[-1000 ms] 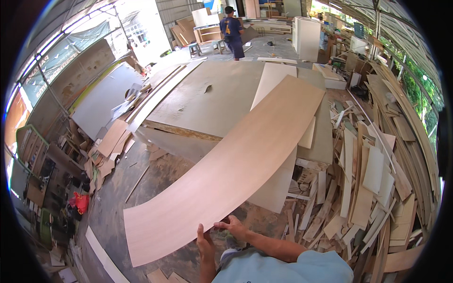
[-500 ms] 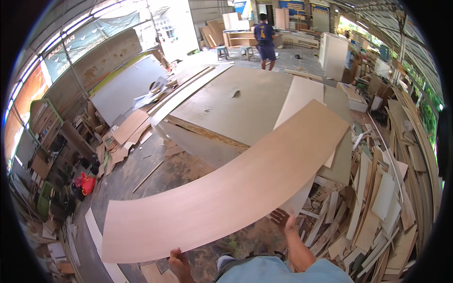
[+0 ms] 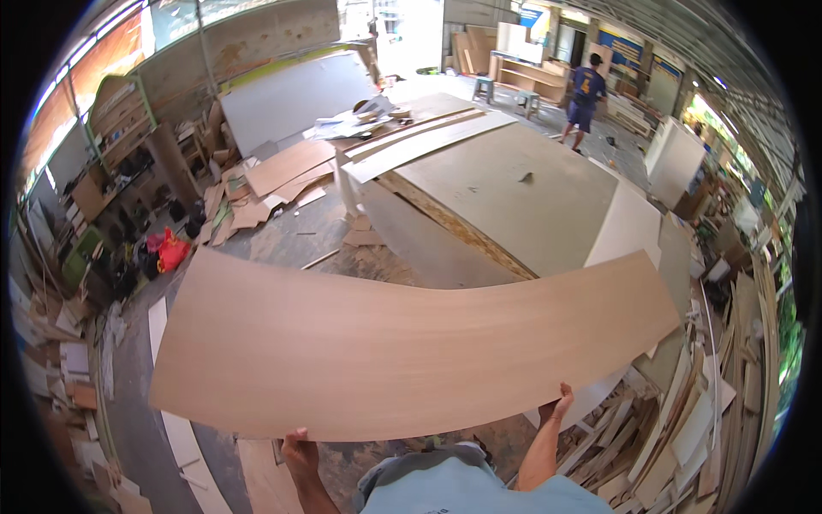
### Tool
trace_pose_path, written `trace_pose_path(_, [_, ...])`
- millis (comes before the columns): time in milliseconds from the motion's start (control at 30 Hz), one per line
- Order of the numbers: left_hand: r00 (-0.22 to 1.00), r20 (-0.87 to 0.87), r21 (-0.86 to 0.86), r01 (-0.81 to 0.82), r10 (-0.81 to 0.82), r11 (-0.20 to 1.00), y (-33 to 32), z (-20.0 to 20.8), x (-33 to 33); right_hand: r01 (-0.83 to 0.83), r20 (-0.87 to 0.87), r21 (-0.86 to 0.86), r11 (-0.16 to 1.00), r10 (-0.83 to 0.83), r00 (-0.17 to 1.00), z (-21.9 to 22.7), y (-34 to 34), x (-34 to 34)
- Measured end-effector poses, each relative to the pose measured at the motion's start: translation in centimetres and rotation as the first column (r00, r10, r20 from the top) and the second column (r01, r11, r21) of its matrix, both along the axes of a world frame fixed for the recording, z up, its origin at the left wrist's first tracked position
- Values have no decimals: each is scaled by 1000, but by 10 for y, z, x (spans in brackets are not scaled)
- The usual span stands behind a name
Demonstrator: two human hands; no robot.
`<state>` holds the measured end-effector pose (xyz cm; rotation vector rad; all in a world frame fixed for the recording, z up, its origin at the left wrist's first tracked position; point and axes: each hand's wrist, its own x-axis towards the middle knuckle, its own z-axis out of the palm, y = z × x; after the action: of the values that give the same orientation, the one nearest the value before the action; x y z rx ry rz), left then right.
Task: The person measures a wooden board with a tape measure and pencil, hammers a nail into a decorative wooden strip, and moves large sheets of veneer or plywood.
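A long, wide plywood sheet [image 3: 411, 343] with a smooth pinkish-tan face stretches across the view in front of me. My left hand [image 3: 300, 450] grips its near edge left of centre, thumb on top and the fingers hidden beneath. Farther along the same edge, my right hand [image 3: 558, 407] closes on the sheet, its fingers mostly underneath. The far right end of the sheet overlaps the large workbench [image 3: 497, 184], whose top carries pale strips of board [image 3: 437, 146]. Whether the sheet touches the bench there, I cannot tell.
Scrap wood strips [image 3: 685, 428] pile up at the right. Board offcuts [image 3: 248, 197] and a red bag [image 3: 174, 250] lie on the left floor. A white panel [image 3: 295, 98] leans behind. A person [image 3: 586, 103] stands beyond the bench, near a white cabinet [image 3: 676, 158].
The plywood sheet has swung level in front of me, its left end going farther away. My right hand, spread open before, now grips the near edge. The view has turned left.
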<state>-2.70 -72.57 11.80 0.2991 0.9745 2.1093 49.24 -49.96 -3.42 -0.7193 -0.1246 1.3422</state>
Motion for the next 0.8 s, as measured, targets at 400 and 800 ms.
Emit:
trace_pose_path(400, [949,306,152,27,-73,988,68,3,-126,105,433,449,887,-319,843,204,63,-129])
trace_pose_path(800, [843,519,230,18,-139,973,229,-16,-276,262,318,679,686,-596,737,354,216,-312])
